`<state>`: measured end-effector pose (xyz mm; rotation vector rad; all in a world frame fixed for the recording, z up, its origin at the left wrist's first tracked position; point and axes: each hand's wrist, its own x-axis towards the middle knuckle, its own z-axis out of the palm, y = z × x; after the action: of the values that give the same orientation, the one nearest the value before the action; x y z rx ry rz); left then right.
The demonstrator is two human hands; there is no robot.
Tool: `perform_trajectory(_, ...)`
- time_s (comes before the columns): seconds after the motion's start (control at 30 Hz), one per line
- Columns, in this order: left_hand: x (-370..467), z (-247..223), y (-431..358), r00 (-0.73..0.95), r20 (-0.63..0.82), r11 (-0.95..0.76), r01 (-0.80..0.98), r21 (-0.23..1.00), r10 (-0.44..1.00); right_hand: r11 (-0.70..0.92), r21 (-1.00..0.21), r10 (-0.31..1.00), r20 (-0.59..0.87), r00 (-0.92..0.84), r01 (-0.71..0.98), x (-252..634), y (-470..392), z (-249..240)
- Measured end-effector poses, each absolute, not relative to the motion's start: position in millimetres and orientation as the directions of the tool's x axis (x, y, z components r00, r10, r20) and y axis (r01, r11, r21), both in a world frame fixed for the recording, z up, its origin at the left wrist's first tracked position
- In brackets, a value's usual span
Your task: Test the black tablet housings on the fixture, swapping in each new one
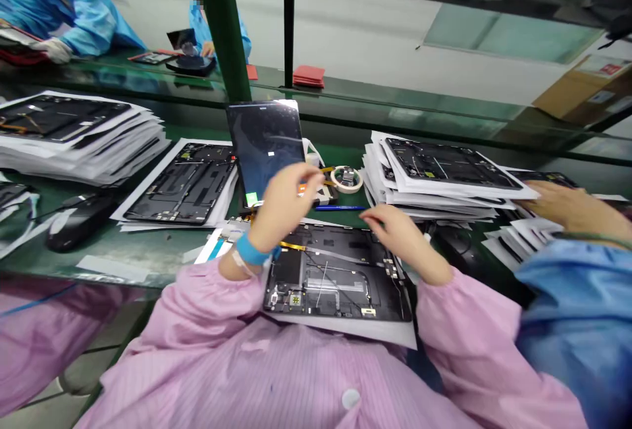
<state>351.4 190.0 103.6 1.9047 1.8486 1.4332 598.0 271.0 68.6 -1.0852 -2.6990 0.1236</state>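
Note:
My left hand, with a blue wrist strap, is raised over the far left edge of an opened tablet housing. Its fingertips are bent together near a tablet screen propped upright; whatever they may hold is too blurred to make out. My right hand hovers by the housing's far right corner, fingers loosely apart, nothing visible in them. The housing lies on white paper in front of me, its inside facing up, with an orange-and-grey flat cable across it.
A tape roll and a blue pen lie beyond the housing. Stacks of housings between papers stand left and right. A black mouse rests at left. At right, a co-worker's hand touches a stack.

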Motion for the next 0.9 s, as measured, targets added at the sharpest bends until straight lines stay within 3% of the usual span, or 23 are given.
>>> perform_trajectory(0.07,310,108,178,-0.389,0.484,-0.029,0.756,0.654,0.784,0.698,-0.029,0.710,0.156,-0.687,0.715,566,286,54)
perform_trajectory(0.13,271,99,171,-0.493,0.383,0.190,0.772,0.607,0.781,0.689,0.024,0.714,0.150,-0.684,0.725,548,294,43)
perform_trajectory(0.27,226,67,174,-0.505,0.092,0.397,0.766,0.506,0.858,0.697,0.032,0.697,0.209,-0.686,0.717,553,286,47)
perform_trajectory(0.33,220,56,179,-0.484,0.045,0.411,0.785,0.463,0.874,0.708,-0.075,0.676,0.356,-0.645,0.702,570,270,59)
perform_trajectory(0.47,226,56,176,-0.445,0.067,0.392,0.843,0.369,0.893,0.668,-0.449,0.711,0.622,-0.329,0.593,610,232,75)
perform_trajectory(0.53,237,66,167,-0.453,0.176,0.387,0.868,0.311,0.874,0.576,-0.645,0.801,0.568,-0.190,0.502,627,220,72)
perform_trajectory(0.6,254,79,158,-0.414,0.329,0.329,0.901,0.284,0.849,0.445,-0.797,0.894,0.422,-0.150,0.409,640,216,60)
perform_trajectory(0.67,279,88,152,-0.271,0.341,0.146,0.926,0.349,0.900,0.307,-0.870,0.952,0.273,-0.142,0.386,648,217,45)
perform_trajectory(0.73,308,89,151,-0.040,0.219,-0.062,0.897,0.438,0.975,0.207,-0.894,0.978,0.176,-0.113,0.398,651,220,30)
perform_trajectory(0.83,346,77,159,0.272,-0.026,-0.227,0.847,0.481,0.962,0.150,-0.901,0.989,0.135,-0.066,0.408,650,223,13)
perform_trajectory(0.9,361,66,166,0.338,-0.125,-0.251,0.859,0.446,0.933,0.165,-0.892,0.986,0.164,-0.037,0.420,649,224,8)
